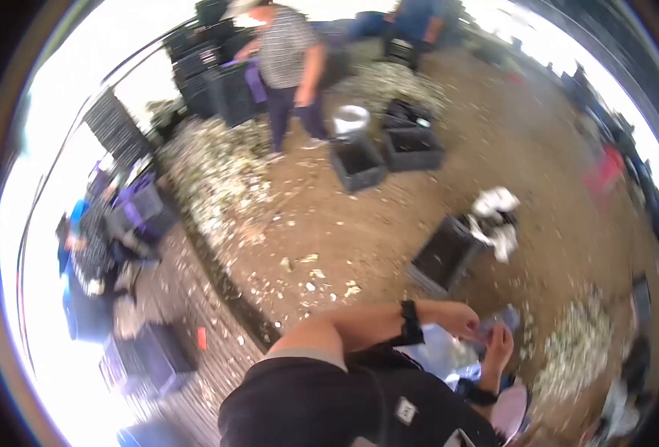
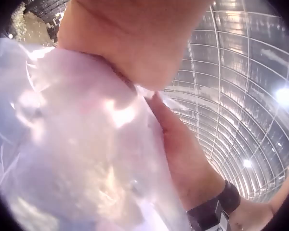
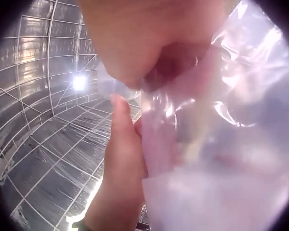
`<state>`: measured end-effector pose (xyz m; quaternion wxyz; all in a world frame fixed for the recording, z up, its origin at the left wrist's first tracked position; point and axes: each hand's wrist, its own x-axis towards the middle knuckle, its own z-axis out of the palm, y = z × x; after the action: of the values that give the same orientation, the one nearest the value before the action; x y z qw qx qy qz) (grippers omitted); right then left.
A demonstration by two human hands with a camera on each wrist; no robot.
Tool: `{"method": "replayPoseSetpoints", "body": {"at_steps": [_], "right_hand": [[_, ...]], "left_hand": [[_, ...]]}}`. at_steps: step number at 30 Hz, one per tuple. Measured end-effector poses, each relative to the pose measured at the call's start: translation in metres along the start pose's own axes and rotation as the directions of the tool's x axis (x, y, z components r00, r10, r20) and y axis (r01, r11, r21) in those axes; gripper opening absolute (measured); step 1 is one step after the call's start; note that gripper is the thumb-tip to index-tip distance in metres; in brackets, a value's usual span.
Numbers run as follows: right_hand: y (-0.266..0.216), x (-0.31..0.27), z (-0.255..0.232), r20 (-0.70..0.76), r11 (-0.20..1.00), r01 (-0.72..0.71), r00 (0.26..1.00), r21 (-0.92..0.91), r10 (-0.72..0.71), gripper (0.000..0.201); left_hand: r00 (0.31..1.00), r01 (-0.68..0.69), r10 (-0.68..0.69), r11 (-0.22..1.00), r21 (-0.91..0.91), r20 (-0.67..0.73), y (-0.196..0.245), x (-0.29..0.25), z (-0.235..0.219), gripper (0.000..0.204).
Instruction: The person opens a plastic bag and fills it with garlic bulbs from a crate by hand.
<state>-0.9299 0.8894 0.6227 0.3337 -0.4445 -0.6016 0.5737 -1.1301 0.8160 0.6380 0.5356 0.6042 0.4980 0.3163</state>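
Clear plastic bag (image 1: pixel 440 352), held up between two bare hands.
Position: in front of the dark shirt (image 1: pixel 344 402), on the wearer's side of the nearest dark crate (image 1: pixel 445 255); whether anything below carries it, cannot tell. Left hand (image 1: pixel 457 319): fingers curled, gripping film near the upper edge. Right hand (image 1: pixel 499 347): also gripping film, fingers bent in at the edge. Film wrinkled, glossy, translucent; contents, if any, not resolved. Est. handling: light, limp, rather slippery; layers may cling, and thin film could stretch or tear under a sharp pull. Best hold: thumb and fingertips on opposite sides of the upper edge, film gathered slightly, loose body left hanging.
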Motion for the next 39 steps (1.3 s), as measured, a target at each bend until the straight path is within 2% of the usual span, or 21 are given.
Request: {"method": "replayPoseSetpoints", "body": {"at_steps": [1, 2, 3, 5, 7, 9, 11, 13, 16, 18, 20, 22, 25, 28, 31, 32, 35, 36, 39], "right_hand": [[-0.012, 0.0, 0.002, 0.004, 0.991, 0.066, 0.998, -0.118, -0.066, 0.024], [-0.017, -0.001, 0.002, 0.017, 0.995, 0.06, 0.998, -0.085, -0.059, 0.021], [-0.018, -0.002, -0.003, 0.038, 0.997, 0.061, 0.998, -0.055, -0.059, 0.019], [-0.013, 0.005, -0.017, 0.207, 0.992, 0.124, 0.971, 0.008, -0.123, 0.019], [-0.035, 0.001, -0.028, 0.296, 0.922, 0.244, 0.943, -0.3, -0.153, 0.022], [-0.068, -0.008, -0.035, 0.291, 0.81, 0.229, 0.954, -0.54, -0.075, 0.02], [-0.062, -0.01, -0.045, 0.227, 0.907, 0.071, 0.974, -0.416, 0.028, 0.019], [-0.06, -0.012, -0.05, 0.172, 0.883, 0.092, 0.985, -0.459, -0.014, 0.02], [-0.051, -0.022, -0.051, 0.068, 0.88, 0.095, 0.995, -0.466, -0.071, 0.019], [-0.045, -0.031, -0.059, -0.021, 0.88, 0.031, 0.999, -0.474, -0.047, 0.016], [-0.037, -0.044, -0.062, -0.095, 0.888, -0.048, 0.995, -0.456, 0.005, 0.016], [-0.017, -0.049, -0.064, -0.143, 0.899, -0.054, 0.99, -0.434, -0.01, 0.02], [0.013, -0.071, -0.059, -0.216, 0.929, -0.083, 0.976, -0.36, 0.003, 0.025], [0.033, -0.089, -0.056, -0.316, 0.939, -0.133, 0.948, -0.317, 0.028, 0.027], [0.049, -0.098, -0.061, -0.407, 0.935, -0.22, 0.908, -0.277, 0.093, 0.027], [0.054, -0.103, -0.061, -0.431, 0.932, -0.252, 0.894, -0.259, 0.122, 0.026], [0.074, -0.113, -0.054, -0.657, 0.86, -0.269, 0.747, -0.433, -0.097, 0.023], [0.076, -0.115, -0.048, -0.771, 0.828, -0.31, 0.601, -0.467, -0.21, 0.021], [0.059, -0.126, -0.036, -0.918, 0.785, -0.534, 0.381, -0.313, -0.107, 0.021]], "left_hand": [[0.997, 0.025, -0.019, 0.998, -0.065, 0.08, -0.001, 0.006, -0.002, 0.029], [0.986, 0.061, -0.041, 0.991, -0.12, 0.162, -0.002, 0.012, -0.003, 0.026], [0.99, 0.043, -0.032, 0.996, -0.075, 0.135, 0.004, 0.013, -0.002, 0.025], [0.998, 0.013, -0.013, 1.0, 0.006, 0.06, 0.02, 0.011, -0.013, 0.022], [0.999, 0.024, -0.024, 1.0, 0.013, 0.021, 0.027, 0.017, -0.014, 0.02], [0.997, 0.07, -0.069, 0.997, -0.038, 0.017, 0.041, 0.025, -0.01, 0.019], [0.995, 0.097, -0.095, 0.994, -0.059, 0.041, 0.047, 0.035, -0.001, 0.019], [0.993, 0.107, -0.105, 0.993, -0.044, 0.05, 0.04, 0.047, 0.005, 0.022], [0.992, 0.048, -0.059, 0.994, 0.096, 0.11, 0.036, 0.06, 0.008, 0.021], [0.983, 0.157, -0.119, 0.937, -0.313, 0.138, 0.025, 0.067, 0.016, 0.02], [0.954, 0.116, -0.086, 0.989, -0.091, 0.286, 0.019, 0.079, 0.006, 0.019], [0.932, 0.169, -0.118, 0.978, -0.122, 0.342, 0.027, 0.085, 0.008, 0.019], [0.859, 0.243, -0.217, 0.97, 0.004, 0.463, 0.005, 0.091, 0.013, 0.02], [0.808, 0.137, -0.226, 0.97, 0.201, 0.544, 0.001, 0.103, 0.022, 0.018], [0.751, -0.16, -0.209, 0.863, 0.479, 0.627, 0.021, 0.127, 0.04, 0.018], [0.757, -0.151, -0.247, 0.834, 0.53, 0.605, 0.018, 0.132, 0.048, 0.02], [0.691, -0.096, -0.329, 0.841, 0.533, 0.644, -0.002, 0.149, 0.074, 0.024], [0.689, -0.071, -0.342, 0.845, 0.53, 0.639, -0.004, 0.152, 0.085, 0.028], [0.657, -0.115, -0.248, 0.9, 0.421, 0.712, -0.008, 0.16, 0.112, 0.025]]}}
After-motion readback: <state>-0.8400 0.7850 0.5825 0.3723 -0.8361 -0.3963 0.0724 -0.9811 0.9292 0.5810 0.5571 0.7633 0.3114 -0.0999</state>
